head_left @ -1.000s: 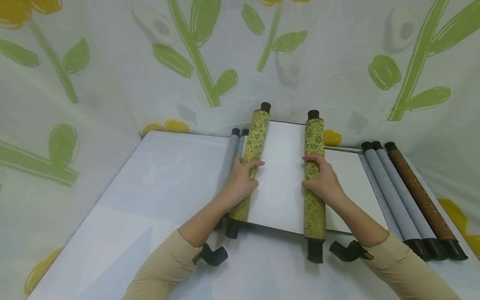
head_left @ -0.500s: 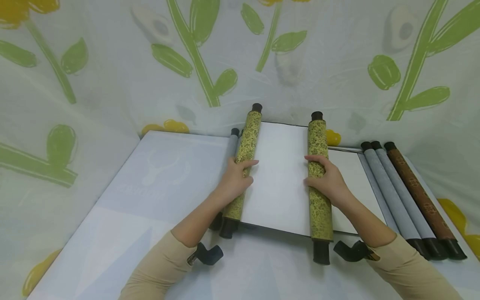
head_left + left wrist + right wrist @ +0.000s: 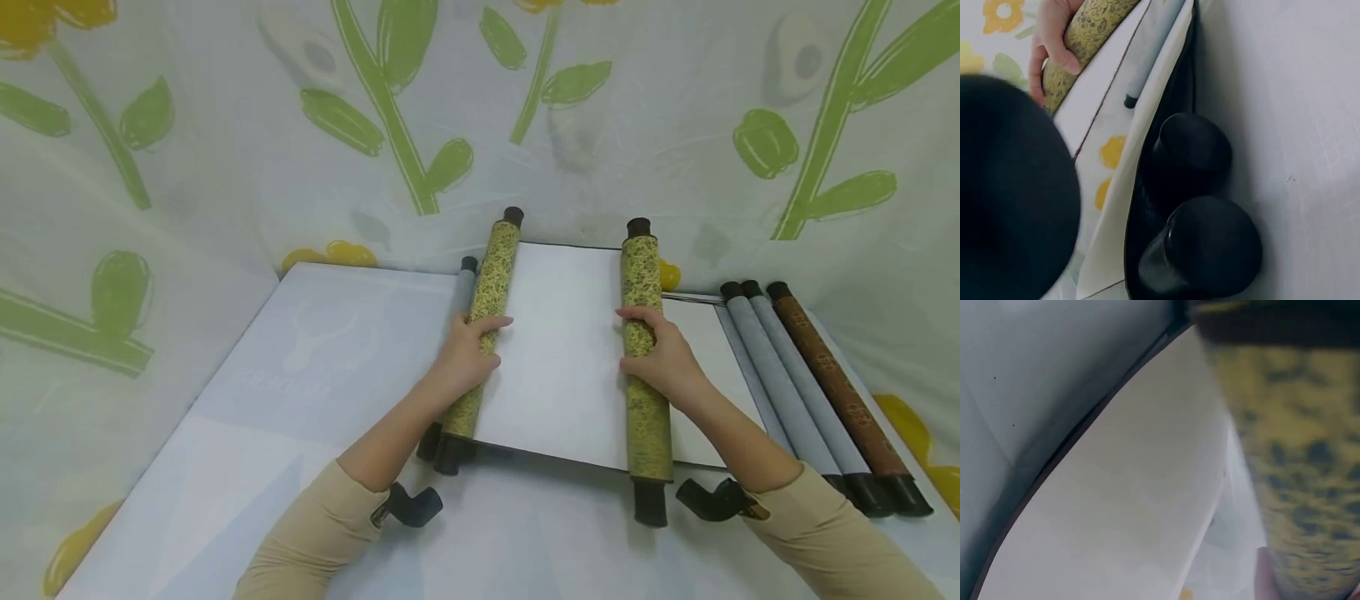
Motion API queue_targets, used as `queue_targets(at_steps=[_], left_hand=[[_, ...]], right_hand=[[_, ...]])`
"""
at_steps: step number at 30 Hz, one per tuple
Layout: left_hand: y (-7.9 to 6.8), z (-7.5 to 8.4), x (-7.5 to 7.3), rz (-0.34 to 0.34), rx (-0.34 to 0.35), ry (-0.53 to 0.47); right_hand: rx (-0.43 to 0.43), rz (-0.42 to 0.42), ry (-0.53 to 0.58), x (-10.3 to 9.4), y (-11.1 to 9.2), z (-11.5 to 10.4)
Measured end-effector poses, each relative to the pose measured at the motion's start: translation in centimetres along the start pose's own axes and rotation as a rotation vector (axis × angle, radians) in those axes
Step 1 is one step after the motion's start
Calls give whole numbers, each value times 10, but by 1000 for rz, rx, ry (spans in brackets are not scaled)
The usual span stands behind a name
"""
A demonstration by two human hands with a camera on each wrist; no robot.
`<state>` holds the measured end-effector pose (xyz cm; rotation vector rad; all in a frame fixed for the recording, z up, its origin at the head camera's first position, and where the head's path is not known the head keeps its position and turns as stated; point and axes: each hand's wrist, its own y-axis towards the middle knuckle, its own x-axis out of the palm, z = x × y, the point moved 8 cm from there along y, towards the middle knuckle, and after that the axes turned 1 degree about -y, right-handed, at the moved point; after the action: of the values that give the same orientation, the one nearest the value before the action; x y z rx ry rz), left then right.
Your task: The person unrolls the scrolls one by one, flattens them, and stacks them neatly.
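In the head view, a hanging scroll with yellow-green patterned backing (image 3: 647, 442) is partly unrolled, its white sheet (image 3: 558, 358) stretched between two rolls with dark end knobs. My left hand (image 3: 467, 357) grips the left roll, thumb on the near side of the sheet. Around the middle of the right roll, my right hand (image 3: 663, 357) is curled. The scroll is held above another white sheet (image 3: 697, 358). In the left wrist view, fingers (image 3: 1054, 44) hold the patterned roll. The same roll (image 3: 1310, 462) looms blurred in the right wrist view; only a bit of finger shows there.
Grey rolled scrolls (image 3: 780, 383) and a brown patterned one (image 3: 843, 379) lie side by side at the table's right. Another grey roll (image 3: 463, 287) lies partly hidden behind the left roll. A flower-printed curtain (image 3: 570, 183) borders the table (image 3: 300, 358).
The two patterned rolls have moved apart, the left one leftward and the right one rightward. A wider stretch of white sheet shows between them. Both hands have kept their hold.
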<state>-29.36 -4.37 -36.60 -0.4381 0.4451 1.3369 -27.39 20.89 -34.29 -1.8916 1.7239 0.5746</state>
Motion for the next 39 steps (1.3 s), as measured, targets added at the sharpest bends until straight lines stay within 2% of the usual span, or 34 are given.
queue_targets(at_steps=[4, 10, 17, 23, 30, 39], left_hand=[[-2, 0, -2, -17, 10, -2], [-2, -4, -5, -16, -6, 56], [3, -6, -11, 23, -5, 94], [0, -6, -12, 17, 3, 96], [-3, -4, -15, 5, 22, 149], [-1, -5, -18, 11, 7, 115]], right_hand=[[-9, -27, 0, -1, 1, 0], [-7, 16, 6, -4, 3, 4], [-39, 61, -86, -6, 5, 2], [-2, 102, -167, -12, 5, 6], [-8, 73, -169, -15, 5, 11], [-56, 78, -228, -16, 7, 14]])
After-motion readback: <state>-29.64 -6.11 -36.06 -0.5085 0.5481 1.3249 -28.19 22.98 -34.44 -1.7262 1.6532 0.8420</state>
